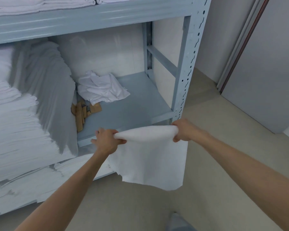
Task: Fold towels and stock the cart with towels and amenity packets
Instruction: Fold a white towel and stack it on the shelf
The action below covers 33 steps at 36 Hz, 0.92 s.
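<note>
Both forearms reach out, left hand (107,139) and right hand (183,131) each gripping an upper corner of the white towel (150,157), which hangs limp before the shelf's (137,104) front edge, soft, light, best held by corners.

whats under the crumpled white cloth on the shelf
Brown packets poke out from under the crumpled cloth's front edge, on the grey shelf. Anything further beneath is covered.

Pale blue metal shelving (187,67) stands on a beige floor (215,124) — grey sliding door (264,64) just beside.
</note>
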Motion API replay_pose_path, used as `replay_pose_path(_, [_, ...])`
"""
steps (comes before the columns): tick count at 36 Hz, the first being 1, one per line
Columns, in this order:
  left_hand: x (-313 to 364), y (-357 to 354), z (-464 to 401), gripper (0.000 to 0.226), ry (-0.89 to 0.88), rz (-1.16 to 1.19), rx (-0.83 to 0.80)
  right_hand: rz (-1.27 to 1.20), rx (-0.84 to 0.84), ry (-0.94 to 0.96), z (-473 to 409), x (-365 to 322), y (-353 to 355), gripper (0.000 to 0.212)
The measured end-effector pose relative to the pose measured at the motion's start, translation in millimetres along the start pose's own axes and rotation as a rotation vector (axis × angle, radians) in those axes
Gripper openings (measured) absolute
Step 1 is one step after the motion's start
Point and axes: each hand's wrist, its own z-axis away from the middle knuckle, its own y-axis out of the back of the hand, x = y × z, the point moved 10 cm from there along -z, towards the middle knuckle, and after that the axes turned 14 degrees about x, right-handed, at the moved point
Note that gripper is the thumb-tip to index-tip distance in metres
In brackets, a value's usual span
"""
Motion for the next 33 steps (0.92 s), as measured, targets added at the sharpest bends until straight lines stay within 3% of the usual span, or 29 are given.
replay_pose_path(4, [13.0, -5.4, -26.1, 0.046, -0.059, -0.176, 0.016, 0.079, 0.079, 0.036, -36.4, -0.5, 3.9, 0.031])
replay_pose_path(11, [62.9, 30.9, -101.9, 0.031, -0.185, -0.156, 0.124, 0.098, 0.161, 0.158, -120.1, -22.6, 56.9, 0.024])
replay_pose_path(15, [102.7, 111.5, -140.7, 0.024, -0.209, 0.085, 0.413, 0.108, 0.536, 0.306, -161.3, -57.0, 150.9, 0.019])
replay_pose_path(18, [134.1, 172.8, -156.2, 0.028, -0.358, 0.189, 0.707, 0.069, 0.842, 0.392, -171.0, -76.7, 219.2, 0.025])
replay_pose_path(22, [156.5, 194.7, -172.7, 0.022, -0.529, 0.153, 0.89, -0.029, 1.031, 0.439, -174.4, -81.9, 250.3, 0.037])
replay_pose_path(24, [157.0, 174.1, -180.5, 0.023, -0.622, 0.177, 0.868, -0.085, 1.055, 0.439, -178.0, -76.8, 239.5, 0.052])
replay_pose_path(27, [143.7, 104.2, -203.1, 0.028, -0.658, 0.242, 0.685, -0.121, 1.023, 0.388, -198.4, -57.6, 189.3, 0.066])
replay_pose_path(33, [87.8, -82.4, -223.8, 0.046, -0.491, 0.295, 0.382, 0.017, 0.657, 0.164, -258.1, 18.5, 5.3, 0.074])
